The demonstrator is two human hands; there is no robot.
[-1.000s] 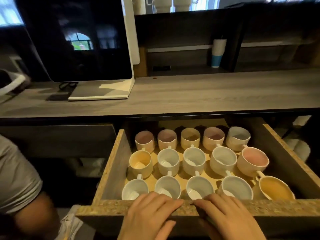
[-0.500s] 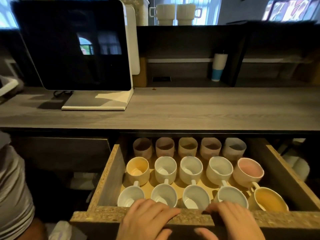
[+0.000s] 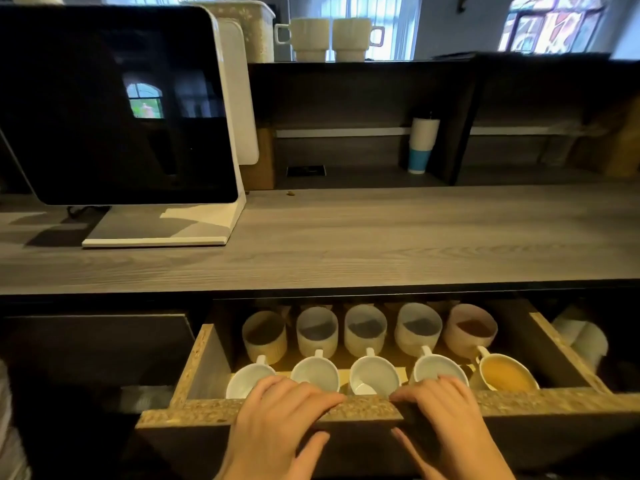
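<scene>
**Both hands on a cup drawer under the counter**

Partly out from under the counter [image 3: 381, 244]: a chipboard drawer [image 3: 204, 368]. Long axis left to right, parallel to the counter's front edge. Open top facing up, dark front panel [image 3: 554, 434] facing the person, away from the counter.

Over that panel's raw top edge, the left hand [image 3: 277, 420]: fingers close together and bent across the edge toward the cups, thumb spread apart on the outer face, the panel pinched between. Just to its right, the right hand [image 3: 446, 417] in the same hold, fingers over the edge, thumb down on the dark face. Only a narrow gap between the two sets of fingertips.

Inside, two rows in view. Farthest from the counter, right by the fingers: four white cups [image 3: 317, 372], handles pointing back toward the counter, bare white insides. At the right end of that row, a cup with a yellow inside [image 3: 505, 375]. Directly below the counter's front edge, in its shadow: five more cups [image 3: 367, 327], the rightmost a pinkish cup [image 3: 472, 327]. Contents there too dark to tell.

On the counter, at its left: a dark screen [image 3: 114, 105] on a white stand, with a window reflected in it. At the counter's back, in a shelf recess: a white tumbler [image 3: 422, 143] with a blue base. Higher, on the shelf top: two cream mugs [image 3: 311, 38], handles turned outward. Any lettering too small or dim to read.
</scene>
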